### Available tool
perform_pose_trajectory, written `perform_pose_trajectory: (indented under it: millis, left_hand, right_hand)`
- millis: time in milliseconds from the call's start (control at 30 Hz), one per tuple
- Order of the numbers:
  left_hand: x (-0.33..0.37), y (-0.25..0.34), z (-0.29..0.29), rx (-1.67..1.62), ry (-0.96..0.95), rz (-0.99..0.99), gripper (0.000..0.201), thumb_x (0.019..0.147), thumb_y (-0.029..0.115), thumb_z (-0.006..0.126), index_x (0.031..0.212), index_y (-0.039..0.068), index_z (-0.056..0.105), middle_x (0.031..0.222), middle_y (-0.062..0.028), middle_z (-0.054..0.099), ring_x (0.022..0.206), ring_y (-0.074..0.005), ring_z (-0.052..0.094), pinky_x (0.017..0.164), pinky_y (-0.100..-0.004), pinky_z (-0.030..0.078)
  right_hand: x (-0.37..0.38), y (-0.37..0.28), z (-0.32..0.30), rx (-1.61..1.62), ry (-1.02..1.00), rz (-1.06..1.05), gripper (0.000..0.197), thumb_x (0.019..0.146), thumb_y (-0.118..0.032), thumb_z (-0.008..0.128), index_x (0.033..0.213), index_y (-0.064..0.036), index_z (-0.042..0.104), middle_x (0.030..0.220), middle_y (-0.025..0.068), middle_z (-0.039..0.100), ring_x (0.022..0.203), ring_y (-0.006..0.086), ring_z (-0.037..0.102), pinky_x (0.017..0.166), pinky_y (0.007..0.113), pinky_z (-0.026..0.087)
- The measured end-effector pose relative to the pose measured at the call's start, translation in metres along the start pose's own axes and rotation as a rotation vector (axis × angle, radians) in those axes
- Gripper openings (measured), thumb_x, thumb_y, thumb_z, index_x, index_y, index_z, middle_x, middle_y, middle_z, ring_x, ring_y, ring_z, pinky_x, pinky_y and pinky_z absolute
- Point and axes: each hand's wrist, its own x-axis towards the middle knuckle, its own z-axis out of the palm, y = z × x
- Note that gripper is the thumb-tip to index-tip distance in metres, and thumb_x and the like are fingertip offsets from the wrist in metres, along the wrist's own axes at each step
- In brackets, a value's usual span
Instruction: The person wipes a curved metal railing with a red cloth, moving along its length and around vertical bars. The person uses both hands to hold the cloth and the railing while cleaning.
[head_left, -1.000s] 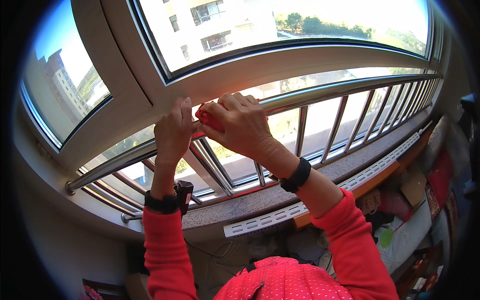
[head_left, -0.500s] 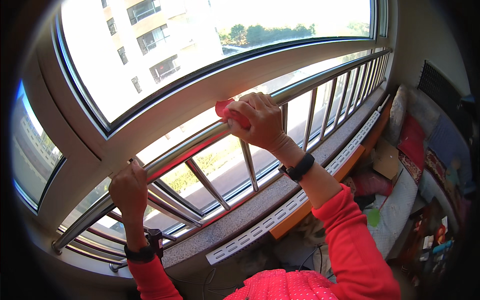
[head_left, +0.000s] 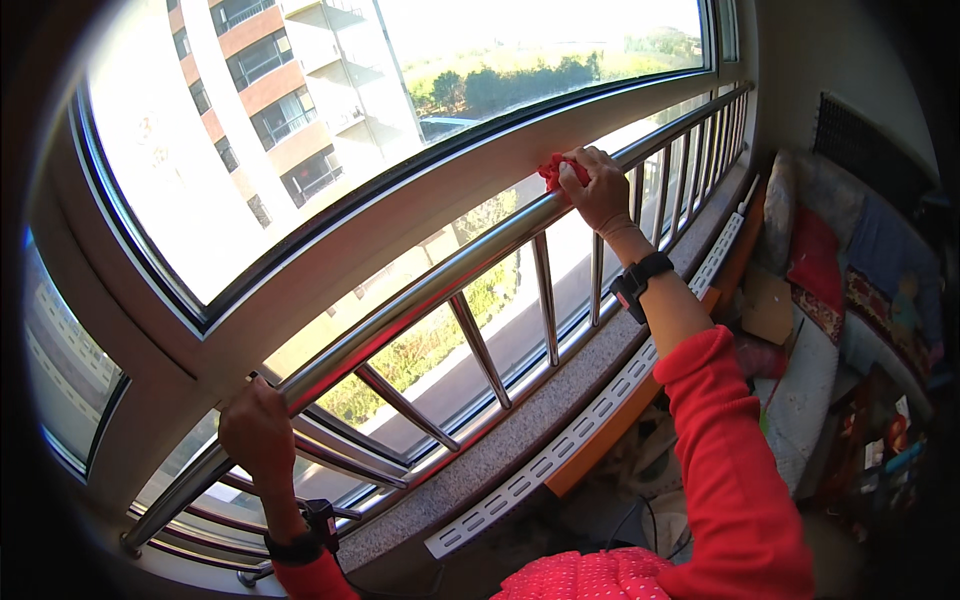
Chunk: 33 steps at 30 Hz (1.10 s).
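A shiny metal railing (head_left: 425,283) runs in front of the window, with upright bars below its thick top rail. At the left, my left hand (head_left: 258,430) is wrapped round the top rail. Farther along to the right, my right hand (head_left: 602,190) presses a crumpled red cloth (head_left: 552,172) onto the same rail, its fingers closed over it. Part of the cloth is hidden under my palm. Both wrists wear black bands, and my sleeves are red.
Below the bars is a speckled stone sill (head_left: 440,505), with a white slotted radiator cover (head_left: 560,455) beside it. A cardboard piece (head_left: 767,305) and cushions lie on a sofa (head_left: 800,400) at the right. The window frame (head_left: 400,220) rises behind the railing.
My right hand has slid the red cloth along the rail, away to the right. My left hand keeps its grip at the left. The view has shifted slightly.
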Motion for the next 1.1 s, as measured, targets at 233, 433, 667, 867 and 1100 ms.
perform_pose_trajectory:
  millis: [233,433,667,867,1100]
  left_hand:
    - [-0.002,0.001,0.002,-0.013,0.0,-0.025,0.037,0.097,0.024,0.047,0.072,0.001,0.063,0.071,-0.021,0.064,0.068,-0.0396,0.064,0.065,-0.0498,0.051]
    - [-0.002,0.001,0.005,-0.003,0.09,-0.016,0.035,0.094,0.022,0.049,0.064,0.005,0.058,0.064,-0.0167,0.061,0.063,-0.0362,0.063,0.064,-0.0473,0.051]
    - [-0.003,-0.002,0.001,-0.013,0.055,0.045,0.032,0.094,0.02,0.049,0.067,0.005,0.057,0.064,-0.0162,0.06,0.064,-0.035,0.062,0.066,-0.0459,0.051]
    - [-0.004,-0.004,-0.003,0.026,0.017,0.101,0.031,0.096,0.016,0.046,0.07,0.004,0.058,0.07,-0.0161,0.063,0.068,-0.0339,0.065,0.066,-0.0437,0.053]
    - [-0.006,-0.004,0.003,0.03,-0.026,0.062,0.03,0.094,0.017,0.045,0.068,0.003,0.051,0.068,-0.0156,0.055,0.069,-0.0352,0.059,0.073,-0.0464,0.049]
  right_hand:
    - [-0.01,-0.054,-0.004,-0.009,-0.059,0.027,0.028,0.085,-0.042,0.066,0.083,-0.0139,0.065,0.087,0.0054,0.063,0.087,0.0268,0.061,0.086,0.044,0.046]
    - [-0.039,-0.154,0.005,0.162,-0.062,-0.133,0.026,0.083,-0.04,0.069,0.084,-0.015,0.062,0.082,0.004,0.058,0.081,0.0249,0.059,0.08,0.041,0.045]
    - [-0.035,-0.157,-0.002,0.212,-0.073,-0.257,0.015,0.089,-0.026,0.06,0.102,-0.0203,0.064,0.083,0.0028,0.058,0.081,0.0232,0.059,0.078,0.041,0.044]
    - [-0.021,-0.107,-0.006,0.117,-0.093,-0.197,0.015,0.091,-0.022,0.054,0.098,-0.0185,0.067,0.081,0.0031,0.06,0.08,0.0236,0.062,0.081,0.04,0.048]
    - [-0.005,-0.035,-0.007,0.022,-0.044,-0.113,0.017,0.09,-0.025,0.052,0.092,-0.0151,0.066,0.087,0.0067,0.066,0.086,0.0279,0.064,0.086,0.043,0.047]
